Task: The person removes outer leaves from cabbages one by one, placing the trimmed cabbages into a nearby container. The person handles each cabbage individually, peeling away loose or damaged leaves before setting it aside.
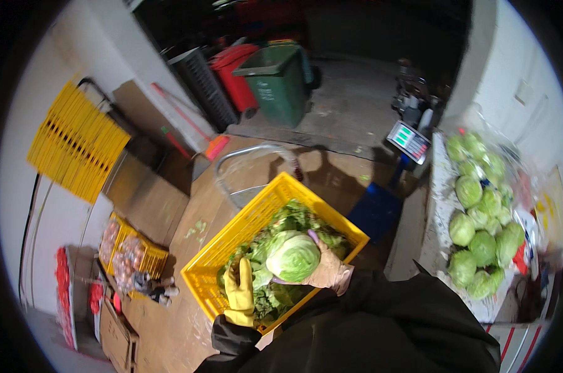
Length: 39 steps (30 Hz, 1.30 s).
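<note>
A pale green cabbage head (292, 256) sits over the middle of a yellow plastic crate (202, 268). Wrapped round its right side is my right hand (330, 268), in a tan glove with purple showing at the fingers. My left hand (239, 292), in a yellow glove, reaches over the crate's near left part with its fingers stretched out, beside the cabbage and apart from it. Under both hands lie loose dark green leaves (275, 301) that fill the crate. What the left palm touches is hidden.
On the right, several cabbages (482, 248) lie along a white ledge. Past the crate stand a metal-framed stool (256, 149), a blue platform scale (376, 214) and a green wheeled bin (274, 87). Stacked yellow crates (76, 146) and bagged produce (129, 258) are at left.
</note>
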Motion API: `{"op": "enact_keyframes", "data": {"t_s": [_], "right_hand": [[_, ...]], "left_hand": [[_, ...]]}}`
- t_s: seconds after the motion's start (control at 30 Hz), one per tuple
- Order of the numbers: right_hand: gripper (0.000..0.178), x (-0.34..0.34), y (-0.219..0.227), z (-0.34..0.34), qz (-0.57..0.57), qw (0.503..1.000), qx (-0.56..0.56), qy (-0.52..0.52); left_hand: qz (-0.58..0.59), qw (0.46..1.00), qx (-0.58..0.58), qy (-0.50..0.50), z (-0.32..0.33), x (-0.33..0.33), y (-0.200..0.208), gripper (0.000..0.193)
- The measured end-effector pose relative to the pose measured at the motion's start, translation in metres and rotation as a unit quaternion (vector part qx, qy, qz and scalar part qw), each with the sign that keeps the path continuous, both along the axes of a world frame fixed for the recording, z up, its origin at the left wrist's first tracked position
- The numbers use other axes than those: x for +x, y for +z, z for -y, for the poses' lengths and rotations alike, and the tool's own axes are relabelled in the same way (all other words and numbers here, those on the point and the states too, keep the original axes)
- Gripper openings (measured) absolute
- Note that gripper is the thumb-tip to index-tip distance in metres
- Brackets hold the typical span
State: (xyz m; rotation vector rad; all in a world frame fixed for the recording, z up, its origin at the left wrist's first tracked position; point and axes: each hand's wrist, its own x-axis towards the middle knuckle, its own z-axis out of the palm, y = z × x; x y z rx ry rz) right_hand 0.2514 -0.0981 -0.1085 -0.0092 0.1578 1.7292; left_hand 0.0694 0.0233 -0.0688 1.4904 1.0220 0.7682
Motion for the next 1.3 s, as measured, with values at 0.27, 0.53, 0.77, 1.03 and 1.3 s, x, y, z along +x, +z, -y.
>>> {"op": "enact_keyframes", "data": {"t_s": [0.27,0.53,0.77,1.03,1.3], "right_hand": [[0.054,0.028,-0.042,0.065,0.288,0.928,0.002,-0.237],[0.076,0.091,0.006,0.215,0.030,0.904,-0.043,-0.423],[0.094,0.211,0.055,0.369,0.626,0.178,-0.559,-0.514],[0.066,0.313,0.020,0.411,0.714,-0.158,-0.680,0.049],[0.032,0.265,0.018,0.294,0.808,0.217,-0.470,-0.279]], "left_hand": [[0.056,0.939,0.267,-0.209,0.069,0.120,0.020,0.012],[-0.117,0.879,0.229,-0.403,0.108,0.161,-0.027,0.044],[-0.132,0.943,0.007,-0.306,0.094,0.139,-0.055,0.030],[-0.394,0.892,0.046,-0.216,0.044,0.072,-0.092,0.033],[-0.439,0.803,0.256,-0.312,0.012,0.087,-0.131,0.102]]}}
